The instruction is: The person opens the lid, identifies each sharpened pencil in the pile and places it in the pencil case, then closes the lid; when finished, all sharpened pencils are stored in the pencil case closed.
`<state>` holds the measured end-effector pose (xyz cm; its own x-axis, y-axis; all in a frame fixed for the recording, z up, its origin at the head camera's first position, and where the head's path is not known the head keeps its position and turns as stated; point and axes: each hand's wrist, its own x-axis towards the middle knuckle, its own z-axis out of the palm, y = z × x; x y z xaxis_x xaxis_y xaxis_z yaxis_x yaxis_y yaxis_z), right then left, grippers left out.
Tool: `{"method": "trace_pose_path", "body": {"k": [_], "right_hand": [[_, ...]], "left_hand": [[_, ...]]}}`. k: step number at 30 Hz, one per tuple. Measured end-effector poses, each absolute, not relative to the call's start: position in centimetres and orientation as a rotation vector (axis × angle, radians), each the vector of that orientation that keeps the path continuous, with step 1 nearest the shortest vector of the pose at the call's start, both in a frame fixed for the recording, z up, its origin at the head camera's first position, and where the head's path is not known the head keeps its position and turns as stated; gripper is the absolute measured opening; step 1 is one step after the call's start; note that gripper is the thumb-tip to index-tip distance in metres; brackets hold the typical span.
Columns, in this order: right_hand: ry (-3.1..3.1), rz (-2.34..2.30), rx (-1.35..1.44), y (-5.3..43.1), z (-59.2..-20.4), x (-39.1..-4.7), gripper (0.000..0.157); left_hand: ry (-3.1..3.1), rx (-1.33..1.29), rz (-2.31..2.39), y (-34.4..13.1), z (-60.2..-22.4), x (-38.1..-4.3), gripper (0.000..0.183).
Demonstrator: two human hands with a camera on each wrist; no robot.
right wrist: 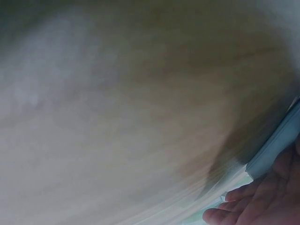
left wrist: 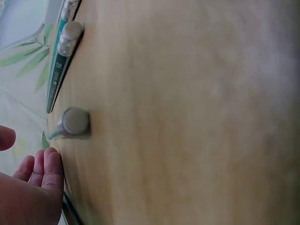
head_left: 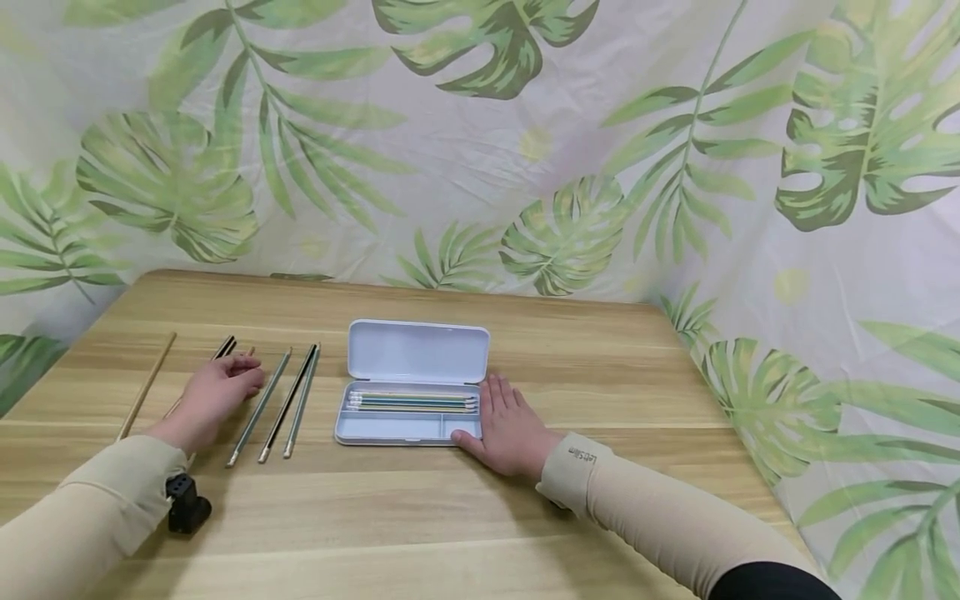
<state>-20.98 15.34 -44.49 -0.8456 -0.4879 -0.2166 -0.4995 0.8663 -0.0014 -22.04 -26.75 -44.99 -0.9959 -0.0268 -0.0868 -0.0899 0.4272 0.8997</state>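
Observation:
My left hand [head_left: 217,390] is low over the loose pencils on the left, partly covering black pencils [head_left: 225,347] and a wood-coloured one [head_left: 251,351]. In the left wrist view its thumb stands apart from the fingers [left wrist: 52,171], with nothing seen between them. My right hand [head_left: 513,429] rests against the right side of an open light-blue pencil case [head_left: 393,428], fingers straight and thumb at the front edge. Inside the back compartment lie several pencils [head_left: 412,403]. In the right wrist view the fingers lie along the case's side [right wrist: 274,143].
Between my left hand and the case lie a grey-green pencil [head_left: 259,408], a black pencil [head_left: 287,406] and a teal pencil [head_left: 302,402]. A wooden pencil or stick [head_left: 147,387] lies at far left. Leaf-patterned cloth [head_left: 465,167] hangs behind the wooden table [head_left: 420,517].

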Motion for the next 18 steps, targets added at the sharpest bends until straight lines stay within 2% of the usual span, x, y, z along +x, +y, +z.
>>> {"method": "trace_pose_path", "body": {"k": [15,18], "right_hand": [[2.831,0.072,-0.749,15.39,-44.13,-20.80,0.096],[2.829,0.075,-0.749,15.35,-44.15,-20.90,0.096]], "left_hand": [[2.758,0.012,1.310,-26.75,-45.32,-22.12,0.056],[2.827,0.046,1.151,-26.58,-45.26,-22.53,0.052]]}}
